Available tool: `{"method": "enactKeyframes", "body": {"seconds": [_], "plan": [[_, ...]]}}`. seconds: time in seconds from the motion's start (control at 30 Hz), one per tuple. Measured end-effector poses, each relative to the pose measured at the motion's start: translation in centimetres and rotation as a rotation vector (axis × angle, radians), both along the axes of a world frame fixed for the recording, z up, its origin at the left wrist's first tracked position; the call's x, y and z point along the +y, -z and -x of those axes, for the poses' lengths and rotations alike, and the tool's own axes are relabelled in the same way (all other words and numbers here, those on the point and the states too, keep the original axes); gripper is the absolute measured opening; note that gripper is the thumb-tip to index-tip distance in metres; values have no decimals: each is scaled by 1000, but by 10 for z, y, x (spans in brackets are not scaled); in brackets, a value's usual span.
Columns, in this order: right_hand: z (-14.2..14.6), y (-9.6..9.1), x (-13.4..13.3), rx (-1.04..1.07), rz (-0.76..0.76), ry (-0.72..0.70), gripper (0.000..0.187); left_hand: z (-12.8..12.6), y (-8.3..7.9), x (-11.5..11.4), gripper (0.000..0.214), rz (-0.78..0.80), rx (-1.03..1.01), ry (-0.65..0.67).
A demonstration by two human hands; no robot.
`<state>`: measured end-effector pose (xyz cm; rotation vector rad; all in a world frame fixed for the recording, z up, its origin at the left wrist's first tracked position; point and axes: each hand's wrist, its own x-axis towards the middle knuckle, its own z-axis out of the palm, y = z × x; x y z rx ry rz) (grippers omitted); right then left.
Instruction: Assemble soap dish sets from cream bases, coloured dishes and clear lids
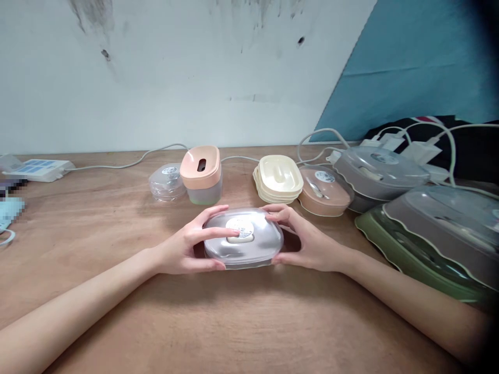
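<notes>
Both hands hold a grey oval box with a clear lid (257,249) in the middle of the wooden table. My left hand (193,239) grips its left end, with the thumb at the near edge and one finger lying across the top by the round white label (240,227). At the right end, the fingers of my right hand (304,236) curl round the far edge and the thumb presses the near edge. Behind it stand a stack of clear lids (167,184), peach and grey stacked containers (200,176), and a stack of cream lids (278,176).
A peach lidded box (325,195) sits right of the cream stack. Larger grey boxes (384,171) and a green one (413,259) crowd the right side, beside white plugs and cables (423,150). A white power strip (42,169) lies far left, before the wall.
</notes>
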<state>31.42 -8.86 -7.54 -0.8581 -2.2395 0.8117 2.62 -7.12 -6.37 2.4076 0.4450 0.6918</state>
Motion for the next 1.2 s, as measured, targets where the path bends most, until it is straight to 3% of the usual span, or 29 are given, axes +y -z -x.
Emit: {"method": "enactKeyframes", "body": {"seconds": [0.2,0.37,0.47,0.6,1.0,1.2], "plan": [[-2,1,0,-39,-13,-24,64,1,-2,-1,52,54,42,11],[4,-7,-7,-215,-87,-10,72,2,-2,0,55,52,46,41],[6,-13,-9,-284,-126,-76,77,2,-1,-1,59,21,76,72],[3,-15,-8,-261,-163,-156,74,0,-1,-4,73,-20,148,51],[4,-11,-13,-218,-172,-92,71,1,5,-6,104,-59,188,-80],[2,-17,-9,-124,-377,-27,71,0,11,-4,98,-61,113,-170]]}}
